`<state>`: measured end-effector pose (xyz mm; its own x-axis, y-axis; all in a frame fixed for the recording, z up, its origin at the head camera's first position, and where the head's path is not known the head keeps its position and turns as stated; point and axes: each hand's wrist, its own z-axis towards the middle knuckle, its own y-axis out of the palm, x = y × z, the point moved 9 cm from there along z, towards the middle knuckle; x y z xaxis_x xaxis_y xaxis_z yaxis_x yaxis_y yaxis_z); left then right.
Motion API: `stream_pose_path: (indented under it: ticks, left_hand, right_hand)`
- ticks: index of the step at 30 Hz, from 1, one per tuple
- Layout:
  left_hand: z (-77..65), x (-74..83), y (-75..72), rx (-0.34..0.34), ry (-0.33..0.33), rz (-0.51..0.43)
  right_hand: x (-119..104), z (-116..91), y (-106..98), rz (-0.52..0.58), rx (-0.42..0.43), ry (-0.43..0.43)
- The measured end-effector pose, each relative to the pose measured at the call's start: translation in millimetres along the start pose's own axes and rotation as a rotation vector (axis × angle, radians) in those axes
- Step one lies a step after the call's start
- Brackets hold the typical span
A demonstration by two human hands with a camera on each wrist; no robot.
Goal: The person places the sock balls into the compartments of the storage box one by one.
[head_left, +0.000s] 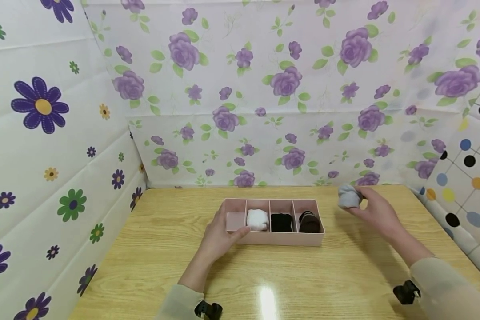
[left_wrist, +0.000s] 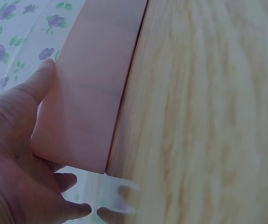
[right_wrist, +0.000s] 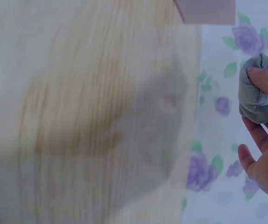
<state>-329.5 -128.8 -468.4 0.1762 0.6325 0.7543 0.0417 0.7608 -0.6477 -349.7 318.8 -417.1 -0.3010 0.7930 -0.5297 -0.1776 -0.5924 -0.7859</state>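
A pink box (head_left: 280, 239) divided into several compartments in a row lies on the table. My left hand (head_left: 218, 235) grips its left end, the thumb along the front rim and the fingers around the end wall. From the left wrist view, the thumb and fingers (left_wrist: 66, 181) straddle that corner of the box. The leftmost compartment is bare; the others hold a rolled white sock (head_left: 258, 220), a black one and a dark brown one. Right of the box, my right hand (head_left: 378, 213) pinches a rolled grey sock (right_wrist: 255, 91) between thumb and fingers, raised over the table.
The wood table (head_left: 176, 249) runs back to a flower-printed cloth wall (head_left: 256, 98). Similar patterned cloths stand along the left and right sides. Black wrist cameras sit at both sleeves, and light glares off the table in front.
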Motion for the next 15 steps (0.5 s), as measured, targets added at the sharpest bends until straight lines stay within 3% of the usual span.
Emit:
stream_pose_path:
  ticks: [15]
  left_hand:
    - [0.5, -0.3, 0.6, 0.004, 0.019, -0.004]
  right_hand:
    - [-55, 12, 12, 0.071, 0.025, -0.074]
